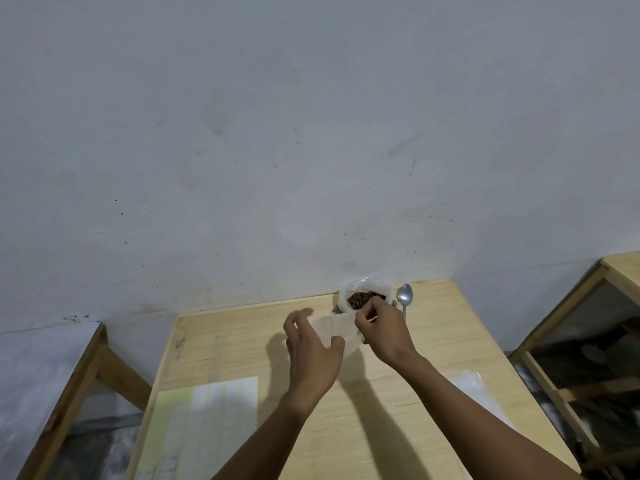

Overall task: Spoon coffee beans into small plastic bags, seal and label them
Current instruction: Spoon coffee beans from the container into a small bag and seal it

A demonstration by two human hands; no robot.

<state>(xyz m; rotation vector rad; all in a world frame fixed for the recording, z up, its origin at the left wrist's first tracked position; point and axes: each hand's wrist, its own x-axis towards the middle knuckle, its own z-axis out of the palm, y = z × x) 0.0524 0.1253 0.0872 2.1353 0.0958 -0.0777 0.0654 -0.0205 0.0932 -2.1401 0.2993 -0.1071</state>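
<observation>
One small clear plastic bag (341, 328) is held above the pale wooden surface (433, 344) between two hands. The left hand (313, 355) grips its near edge, fingers spread; the right hand (382, 332) pinches its top corner. Just behind stand one open plastic bag of brown coffee beans (364, 298) and one metal spoon (405, 298). One ruled paper sheet (207, 420) lies near left.

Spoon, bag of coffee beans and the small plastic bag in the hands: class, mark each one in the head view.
spoon (405, 295): head view, on its bowl.
bag of coffee beans (364, 298): head view, on the beans at its open top.
small plastic bag (337, 325): head view, on the clear film between the hands.
</observation>
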